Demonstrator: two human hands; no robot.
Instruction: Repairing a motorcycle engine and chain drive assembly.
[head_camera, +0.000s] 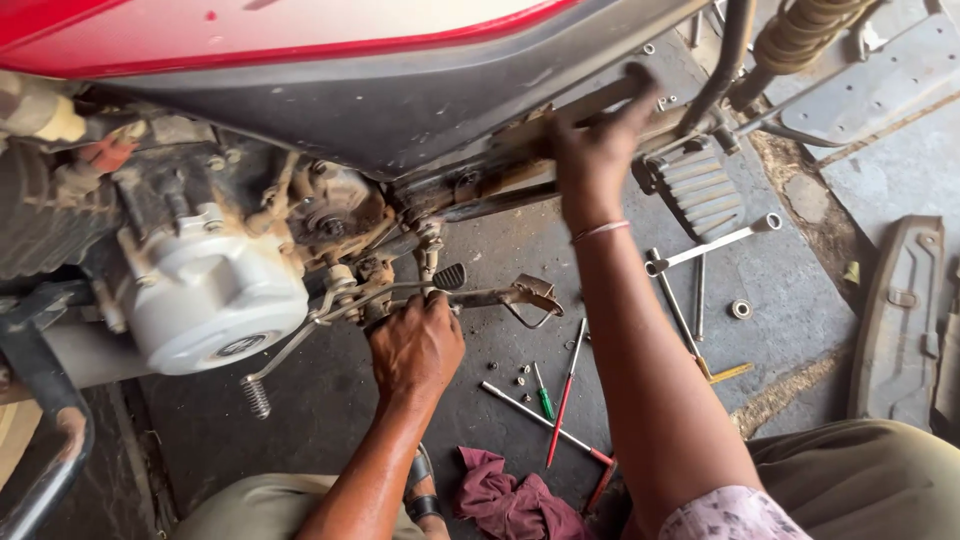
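My left hand (417, 345) is clamped on the thin grey metal brake lever (470, 296); my right hand (597, 150) grips the rusty motorcycle frame bar (520, 130), far right.

Floor clutter — screwdrivers (565, 395), maroon rag (510, 503), wrench (712, 243).

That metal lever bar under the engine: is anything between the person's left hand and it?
Nothing visible. The left hand is already closed around the lever bar, just below the silver engine cover. The right hand rests higher up on the rusty frame rail, clear of it.
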